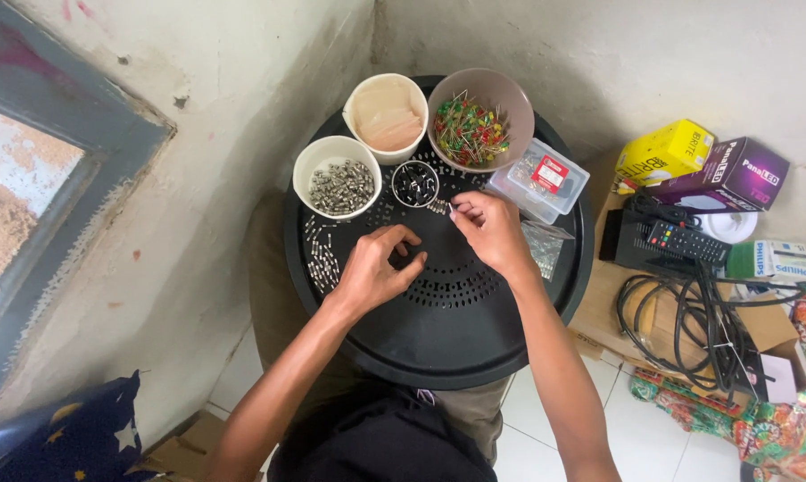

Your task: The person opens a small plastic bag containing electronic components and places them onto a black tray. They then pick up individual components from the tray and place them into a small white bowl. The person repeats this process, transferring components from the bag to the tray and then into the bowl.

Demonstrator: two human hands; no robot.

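Hands on black tray, small parts beside left grip

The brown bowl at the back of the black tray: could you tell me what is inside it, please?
The brown bowl holds a loose heap of small red, green and yellow components with thin wire legs. The heap covers the bowl's bottom, so anything beneath it cannot be seen.
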